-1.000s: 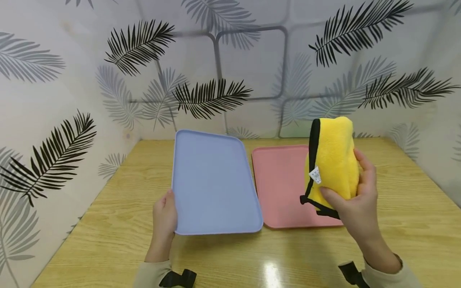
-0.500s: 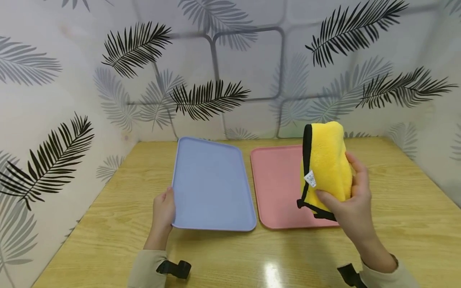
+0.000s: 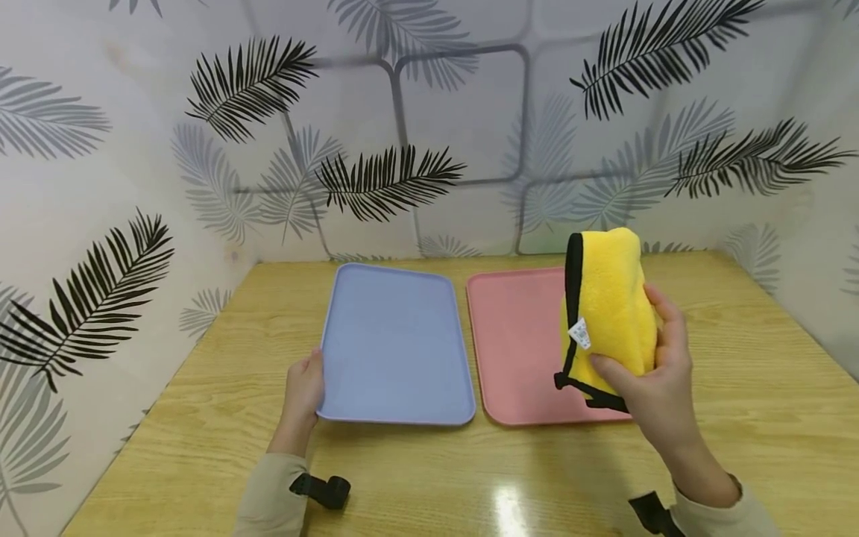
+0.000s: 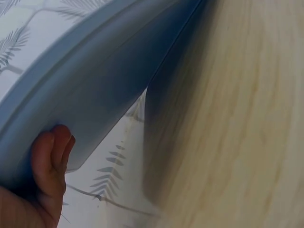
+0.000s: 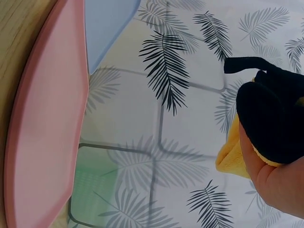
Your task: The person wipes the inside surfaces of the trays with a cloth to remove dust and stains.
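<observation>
My left hand grips the left edge of a blue tray, thumb on top. In the left wrist view, fingers of that hand curl against the tray's underside, and the tray is tilted with its left side off the table. My right hand holds a folded yellow cloth with black edging and a small white tag, up above a pink tray. In the right wrist view the cloth's black trim hides part of the fingers.
The pink tray lies flat on the wooden table, just right of the blue one. A leaf-patterned wall covering closes off the back and both sides. Black straps with small cameras sit on both wrists.
The blue tray's near edge has come up in view and its far edge down, so it lies lower toward the table. The right hand with the cloth shifted slightly left, then stayed put.
</observation>
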A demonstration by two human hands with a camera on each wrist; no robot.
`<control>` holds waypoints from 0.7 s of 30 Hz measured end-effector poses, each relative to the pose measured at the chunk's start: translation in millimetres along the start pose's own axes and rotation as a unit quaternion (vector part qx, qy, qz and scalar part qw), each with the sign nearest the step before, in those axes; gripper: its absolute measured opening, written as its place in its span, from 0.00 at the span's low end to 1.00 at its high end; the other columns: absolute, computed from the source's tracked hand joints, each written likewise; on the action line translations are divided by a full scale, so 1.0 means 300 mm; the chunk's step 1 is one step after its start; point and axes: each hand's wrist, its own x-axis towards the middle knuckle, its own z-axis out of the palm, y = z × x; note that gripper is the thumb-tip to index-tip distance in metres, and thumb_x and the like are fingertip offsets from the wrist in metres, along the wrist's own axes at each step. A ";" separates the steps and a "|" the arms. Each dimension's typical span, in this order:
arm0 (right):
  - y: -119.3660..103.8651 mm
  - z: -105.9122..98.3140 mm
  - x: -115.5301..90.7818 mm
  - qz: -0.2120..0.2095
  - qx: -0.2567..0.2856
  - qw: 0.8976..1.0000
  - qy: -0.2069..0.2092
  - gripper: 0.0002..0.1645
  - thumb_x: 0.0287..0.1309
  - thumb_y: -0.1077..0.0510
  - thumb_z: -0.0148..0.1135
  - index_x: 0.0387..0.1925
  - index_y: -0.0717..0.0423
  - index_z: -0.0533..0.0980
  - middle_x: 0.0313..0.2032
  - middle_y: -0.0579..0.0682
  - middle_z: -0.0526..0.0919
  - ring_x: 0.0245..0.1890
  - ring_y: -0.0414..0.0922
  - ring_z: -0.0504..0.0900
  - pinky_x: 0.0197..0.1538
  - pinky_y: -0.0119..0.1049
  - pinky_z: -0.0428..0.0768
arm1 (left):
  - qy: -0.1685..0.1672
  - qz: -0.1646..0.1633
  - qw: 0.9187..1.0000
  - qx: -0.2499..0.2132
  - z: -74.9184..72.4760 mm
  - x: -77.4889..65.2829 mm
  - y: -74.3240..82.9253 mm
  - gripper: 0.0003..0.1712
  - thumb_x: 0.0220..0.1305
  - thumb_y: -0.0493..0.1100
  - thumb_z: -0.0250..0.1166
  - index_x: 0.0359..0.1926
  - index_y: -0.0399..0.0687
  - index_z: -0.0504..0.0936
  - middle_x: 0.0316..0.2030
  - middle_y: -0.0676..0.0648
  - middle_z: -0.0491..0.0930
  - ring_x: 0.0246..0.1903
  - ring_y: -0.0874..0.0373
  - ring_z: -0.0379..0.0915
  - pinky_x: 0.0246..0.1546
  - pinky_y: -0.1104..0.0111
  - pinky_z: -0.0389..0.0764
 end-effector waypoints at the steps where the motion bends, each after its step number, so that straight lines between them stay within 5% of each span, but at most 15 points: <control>1: 0.001 0.000 -0.001 0.000 -0.001 1.000 0.000 0.49 0.37 0.83 0.56 0.62 0.54 0.55 0.40 0.57 0.65 0.36 0.46 0.70 0.33 0.25 0.75 | -0.003 -0.003 1.000 -0.001 -0.001 0.005 -0.002 0.29 0.70 0.48 0.37 0.49 0.22 0.69 0.31 0.40 0.72 0.26 0.60 0.68 0.25 0.71 0.71; 8: 0.010 -0.003 -0.004 -0.003 0.002 1.000 -0.005 0.49 0.37 0.83 0.56 0.62 0.55 0.55 0.40 0.57 0.65 0.36 0.45 0.70 0.32 0.25 0.75 | -0.001 -0.008 0.999 0.048 -0.015 0.026 -0.027 0.28 0.70 0.47 0.37 0.51 0.24 0.69 0.40 0.31 0.71 0.35 0.49 0.69 0.33 0.64 0.72; 11: 0.014 -0.004 -0.006 -0.003 0.001 1.000 -0.005 0.50 0.36 0.83 0.56 0.63 0.55 0.55 0.39 0.57 0.66 0.35 0.45 0.70 0.32 0.25 0.75 | 0.014 0.011 0.996 0.092 -0.021 0.033 -0.035 0.25 0.69 0.46 0.40 0.37 0.29 0.76 0.35 0.32 0.72 0.35 0.46 0.68 0.32 0.62 0.70; 15: 0.017 -0.006 -0.012 0.007 -0.007 1.000 -0.001 0.49 0.37 0.83 0.56 0.62 0.54 0.54 0.40 0.56 0.65 0.35 0.44 0.71 0.32 0.25 0.75 | 0.041 0.043 0.989 0.133 -0.021 0.038 -0.040 0.24 0.67 0.43 0.44 0.19 0.33 0.73 0.27 0.36 0.72 0.29 0.47 0.67 0.25 0.65 0.68; 21: 0.018 -0.009 -0.018 0.036 -0.045 0.998 -0.002 0.41 0.40 0.81 0.56 0.55 0.51 0.57 0.41 0.54 0.61 0.32 0.43 0.70 0.28 0.26 0.75 | 0.025 0.040 0.986 0.159 -0.027 0.024 -0.035 0.22 0.64 0.40 0.44 0.38 0.25 0.78 0.33 0.33 0.74 0.33 0.46 0.68 0.30 0.61 0.70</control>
